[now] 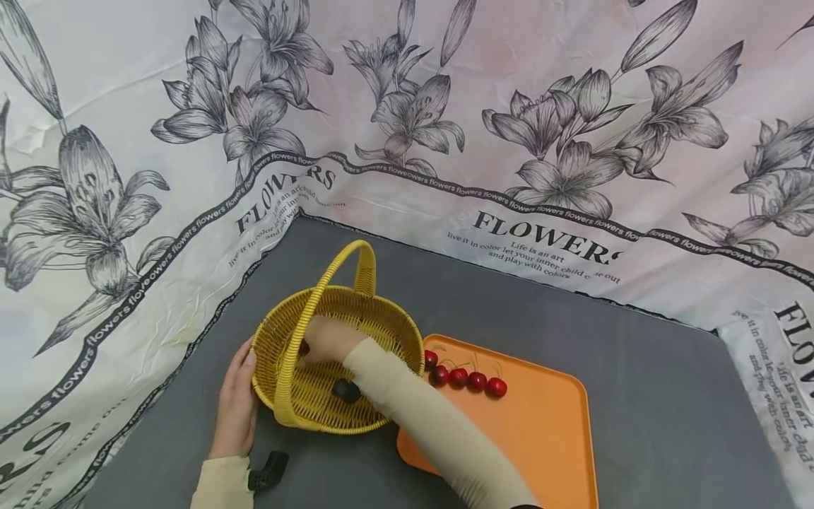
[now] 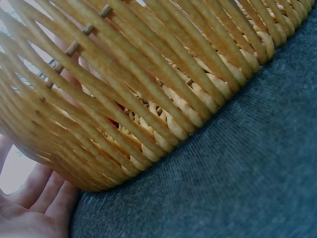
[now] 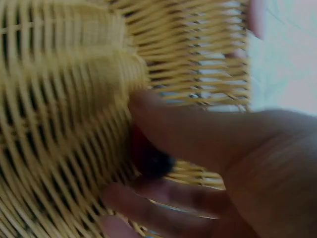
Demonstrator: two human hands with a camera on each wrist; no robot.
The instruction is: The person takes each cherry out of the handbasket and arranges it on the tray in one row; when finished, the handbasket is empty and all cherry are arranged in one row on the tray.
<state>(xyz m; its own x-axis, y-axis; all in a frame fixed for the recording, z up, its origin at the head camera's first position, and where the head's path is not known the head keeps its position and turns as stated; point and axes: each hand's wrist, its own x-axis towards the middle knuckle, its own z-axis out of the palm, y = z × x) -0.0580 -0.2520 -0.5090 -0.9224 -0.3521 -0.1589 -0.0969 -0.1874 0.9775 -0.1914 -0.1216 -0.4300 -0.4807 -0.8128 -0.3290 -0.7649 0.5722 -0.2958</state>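
A yellow woven basket (image 1: 397, 311) with a tall arched handle stands on the dark grey cloth. My left hand (image 1: 237, 399) rests against its left outer side, with fingers extended along the weave in the left wrist view. Down inside the basket, my right hand (image 1: 331, 339) is near the left inner wall. Its thumb and fingers pinch a dark red cherry (image 3: 148, 156), close to the woven bottom in the right wrist view. Several more cherries (image 1: 477, 382) with thin stems lie in a row on an orange tray (image 1: 540, 424), to the right of the basket.
My right forearm crosses over the tray's left part. Black wrist cameras (image 1: 268, 472) sit at both wrists. The basket's handle (image 1: 311, 304) arches over my right hand. A white cloth (image 1: 407, 177) printed with flowers hangs behind and to the left of the table (image 1: 668, 396).
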